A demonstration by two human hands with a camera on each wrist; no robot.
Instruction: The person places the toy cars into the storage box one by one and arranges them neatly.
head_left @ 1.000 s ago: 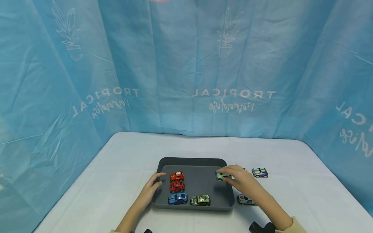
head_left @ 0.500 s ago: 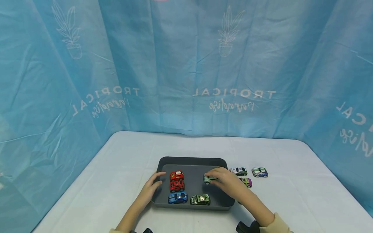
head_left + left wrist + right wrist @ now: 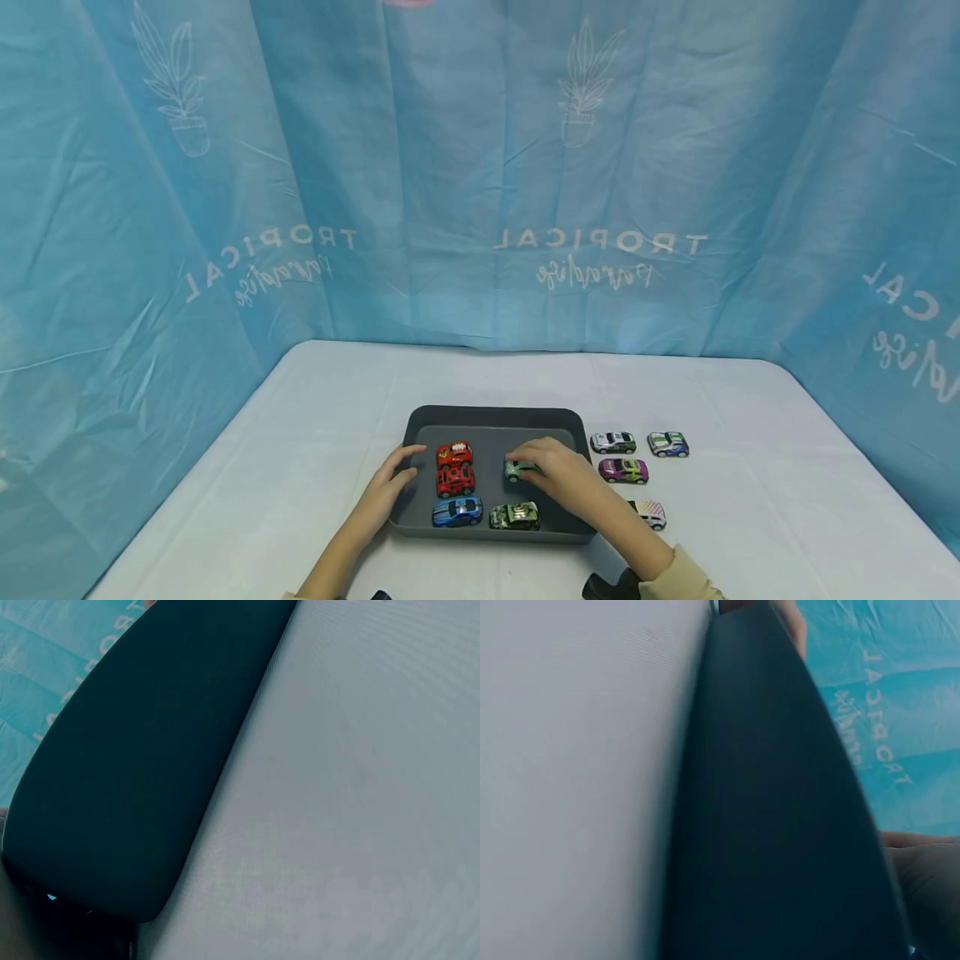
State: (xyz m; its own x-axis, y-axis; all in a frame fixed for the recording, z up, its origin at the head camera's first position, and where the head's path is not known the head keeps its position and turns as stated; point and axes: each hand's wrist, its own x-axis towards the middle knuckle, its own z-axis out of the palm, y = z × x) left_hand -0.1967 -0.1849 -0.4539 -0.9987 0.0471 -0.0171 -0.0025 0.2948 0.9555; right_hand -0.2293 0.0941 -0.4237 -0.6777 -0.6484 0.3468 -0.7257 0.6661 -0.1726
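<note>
My right hand pinches a pale green toy car over the middle of a dark grey tray; the fingers cover part of the car. At the tray's left side my left hand rests over the rim, fingers extended and thumb apart. Inside the tray, two red toy cars, one behind the other, stand left of the pale green one. In front of them are a blue toy car and a green camouflage toy car. Both wrist views mostly show the tray's outer wall.
Right of the tray on the white table are a white-and-black toy car, a white, green and blue one, a purple one and a white one partly behind my right forearm. A blue curtain hangs behind.
My right hand has carried the pale green car leftward from the tray's right side to its middle, uncovering cars on the right. My left hand has stayed at the rim.
</note>
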